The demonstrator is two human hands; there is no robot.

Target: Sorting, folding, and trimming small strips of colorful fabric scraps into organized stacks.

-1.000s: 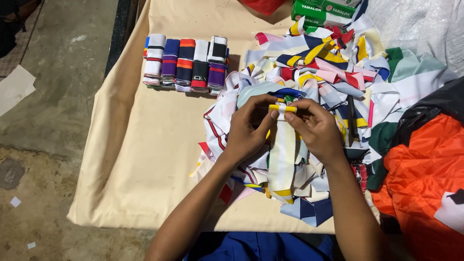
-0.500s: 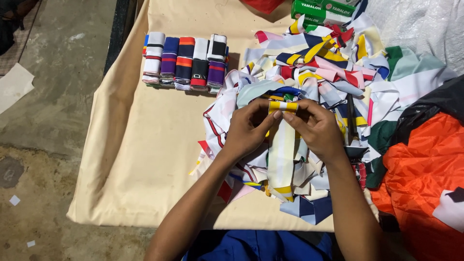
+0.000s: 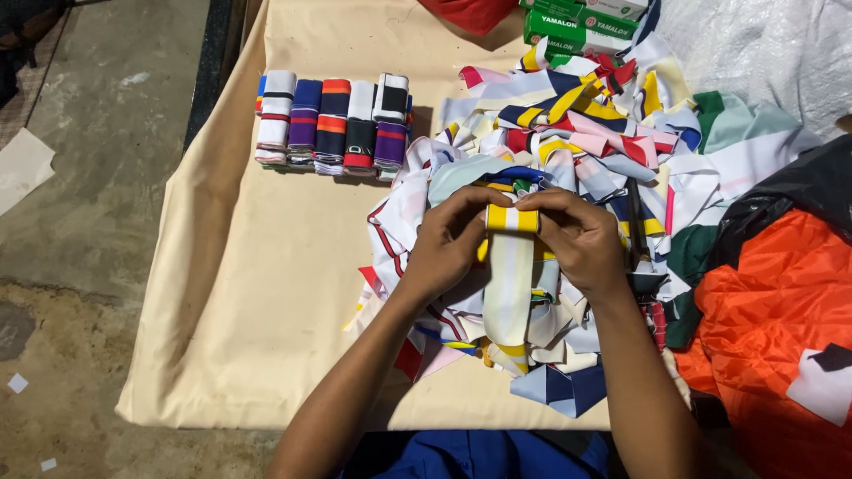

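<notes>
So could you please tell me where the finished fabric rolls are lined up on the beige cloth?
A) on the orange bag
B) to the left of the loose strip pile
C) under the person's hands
B: the row of rolls sits on the beige cloth, left of the strip pile.

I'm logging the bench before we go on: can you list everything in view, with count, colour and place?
striped strip: one, white with yellow bands, top end rolled and held between both hands, tail hanging down over the pile
loose strip pile: too many to count, mixed white, yellow, navy, red, pink, green, centre and right of the cloth
rolled strips: a row of about five or six, white, purple, orange, navy, black, upper left of the cloth
beige cloth: one, covering the work surface
green boxes: at least two, green and white, top edge
orange bag: one, orange, right edge, black sheet above it
concrete floor: grey, left side
left hand: fingers pinching the roll's left end
right hand: fingers pinching its right end
</notes>
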